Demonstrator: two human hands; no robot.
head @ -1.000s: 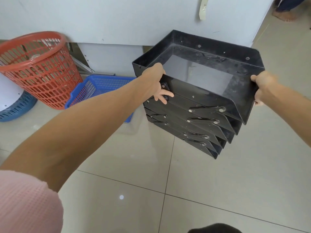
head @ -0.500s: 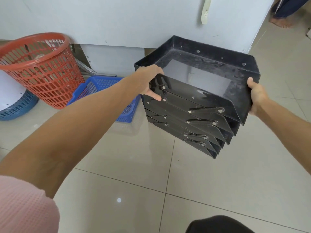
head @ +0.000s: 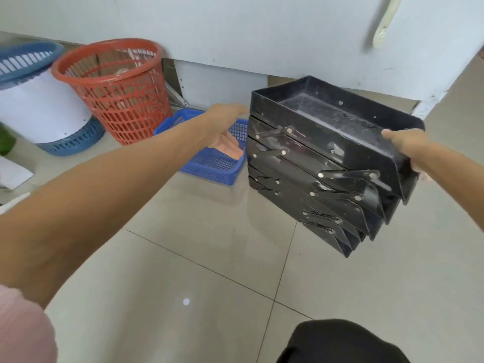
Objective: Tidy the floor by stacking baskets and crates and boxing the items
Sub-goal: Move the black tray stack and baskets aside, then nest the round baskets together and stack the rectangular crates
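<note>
Above the tiled floor (head: 209,258), our right hand (head: 408,150) grips the tiered black plastic tray rack (head: 327,166), left hand (head: 225,132) beside it, fingers loosely spread.

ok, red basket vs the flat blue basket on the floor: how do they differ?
The red basket is round, tall and stands upright with a few unclear items inside; the flat blue basket is rectangular, shallow and looks empty where visible. The red basket stands beside a white cylinder, while the flat blue basket lies partly behind the left hand and next to the black tray stack. Both are perforated plastic, sitting on the tiled floor near the white wall.
</note>
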